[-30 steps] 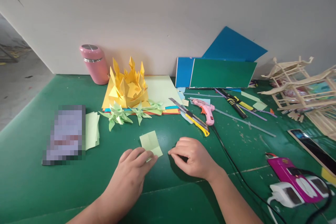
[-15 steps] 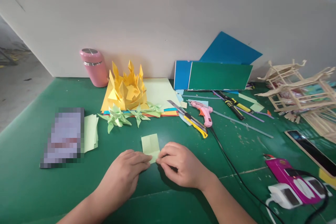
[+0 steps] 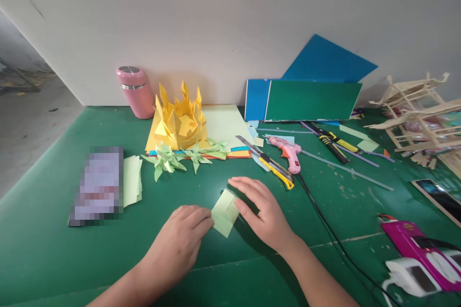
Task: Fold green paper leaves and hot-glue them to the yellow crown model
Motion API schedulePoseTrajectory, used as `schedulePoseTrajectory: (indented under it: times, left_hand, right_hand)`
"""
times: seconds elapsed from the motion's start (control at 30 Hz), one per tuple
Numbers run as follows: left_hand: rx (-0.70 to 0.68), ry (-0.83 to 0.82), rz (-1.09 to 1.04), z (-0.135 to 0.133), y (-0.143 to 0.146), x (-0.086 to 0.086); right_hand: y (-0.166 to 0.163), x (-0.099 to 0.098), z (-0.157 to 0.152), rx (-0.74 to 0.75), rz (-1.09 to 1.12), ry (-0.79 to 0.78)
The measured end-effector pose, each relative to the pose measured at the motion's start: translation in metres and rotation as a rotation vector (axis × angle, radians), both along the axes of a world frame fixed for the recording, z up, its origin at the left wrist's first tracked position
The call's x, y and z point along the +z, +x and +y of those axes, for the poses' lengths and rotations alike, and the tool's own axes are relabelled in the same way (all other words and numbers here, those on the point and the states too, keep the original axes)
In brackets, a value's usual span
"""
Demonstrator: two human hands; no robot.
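A small light green paper square [image 3: 224,213] lies tilted like a diamond on the green table mat [image 3: 54,259]. My left hand [image 3: 176,244] rests curled at its left corner, fingertips pinching the paper's edge. My right hand [image 3: 261,211] lies over the paper's right side with fingers stretched out flat, pressing on it. Behind them stand a yellow folded paper crown [image 3: 180,120] and several small green origami pieces [image 3: 165,160].
A pink bottle [image 3: 135,91] stands at the back left. A utility knife [image 3: 268,163], a pink glue gun [image 3: 288,151] with black cord, blue and green card sheets [image 3: 309,98], wooden models [image 3: 421,115], a phone [image 3: 437,196] and a pink power strip [image 3: 418,249] sit right. Green paper stack [image 3: 131,187] left.
The paper square has been turned from upright to a diamond tilt. My right hand went from a curled pinch to flat fingers on the paper. The left hand stayed at its left corner.
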State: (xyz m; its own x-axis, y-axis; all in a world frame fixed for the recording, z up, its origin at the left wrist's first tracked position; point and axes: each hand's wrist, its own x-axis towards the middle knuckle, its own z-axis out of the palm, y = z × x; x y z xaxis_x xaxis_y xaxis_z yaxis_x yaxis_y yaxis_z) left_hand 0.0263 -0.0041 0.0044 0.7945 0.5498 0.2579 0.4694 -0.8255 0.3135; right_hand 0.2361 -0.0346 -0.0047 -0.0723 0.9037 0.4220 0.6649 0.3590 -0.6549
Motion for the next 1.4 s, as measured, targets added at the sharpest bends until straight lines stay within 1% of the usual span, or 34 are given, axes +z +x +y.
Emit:
schedulePoseTrajectory:
  times: [0.1, 0.23, 0.4, 0.5, 0.67, 0.8, 0.87, 1.0, 1.07, 1.2, 1.3, 1.4]
  left_hand:
    - [-0.006, 0.012, 0.047, 0.001, 0.001, 0.0]
    - [0.01, 0.052, 0.093, 0.0, 0.002, 0.0]
    - [0.072, 0.06, 0.086, -0.002, 0.003, -0.003]
    - [0.104, 0.051, 0.065, -0.005, 0.003, -0.007]
    - [0.105, 0.036, 0.055, -0.009, 0.004, -0.008]
    - [0.058, 0.003, 0.019, -0.005, 0.003, -0.007]
    - [0.03, -0.011, -0.018, -0.002, 0.003, -0.008]
    - [0.0, 0.01, -0.07, 0.001, 0.001, -0.011]
    - [0.018, 0.022, -0.079, 0.0, 0.0, -0.011]
    - [0.069, 0.024, -0.1, 0.001, -0.001, -0.012]
    - [0.034, 0.01, -0.118, 0.003, -0.002, -0.013]
    - [0.016, 0.033, -0.143, 0.002, -0.001, -0.01]
  right_hand:
    - [-0.001, -0.005, 0.001, 0.048, 0.004, -0.087]
    - [-0.005, -0.008, 0.0, 0.059, 0.066, -0.164]
    - [-0.005, -0.003, -0.003, 0.051, 0.128, -0.296]
    - [-0.003, 0.0, -0.004, 0.089, 0.146, -0.342]
    - [0.0, 0.001, -0.004, 0.126, 0.151, -0.327]
    - [0.001, 0.001, -0.004, 0.136, 0.192, -0.356]
    - [0.003, 0.002, -0.004, 0.179, 0.195, -0.362]
    - [0.008, 0.004, -0.005, 0.288, 0.214, -0.381]
    - [0.009, 0.004, -0.004, 0.288, 0.165, -0.32]
    - [0.008, 0.003, -0.001, 0.324, -0.018, -0.168]
    - [0.008, 0.002, 0.0, 0.349, -0.087, -0.145]
    - [0.009, 0.005, -0.001, 0.401, -0.115, -0.187]
